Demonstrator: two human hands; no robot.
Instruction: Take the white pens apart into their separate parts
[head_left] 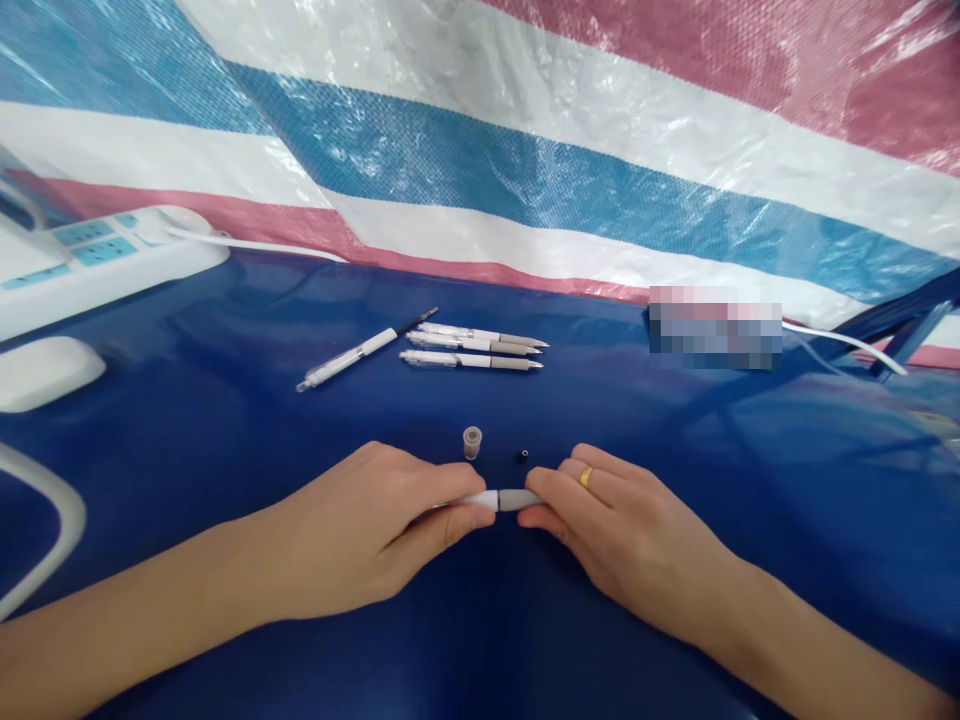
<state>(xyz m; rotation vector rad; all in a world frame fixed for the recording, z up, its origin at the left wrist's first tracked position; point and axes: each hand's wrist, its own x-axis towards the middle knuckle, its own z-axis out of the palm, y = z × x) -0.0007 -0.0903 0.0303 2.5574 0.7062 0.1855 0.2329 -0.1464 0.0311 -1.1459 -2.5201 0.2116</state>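
My left hand (375, 525) and my right hand (619, 525) both grip one pen (504, 498) low over the blue table, fingers closed round it. The left holds the white end, the right the grey end; most of the pen is hidden inside the hands. Just beyond it lie a small grey cap (472, 441) and a tiny black part (522, 456). Farther back lie three assembled white and grey pens (472, 348) side by side, and one pen with its refill showing (360, 352), set at an angle to their left.
A white power strip (97, 262) with blue sockets sits at the far left, with a white object (41, 372) below it. A white cable (840, 340) runs at the right. A striped red, white and blue tarp (570, 170) rises behind the table.
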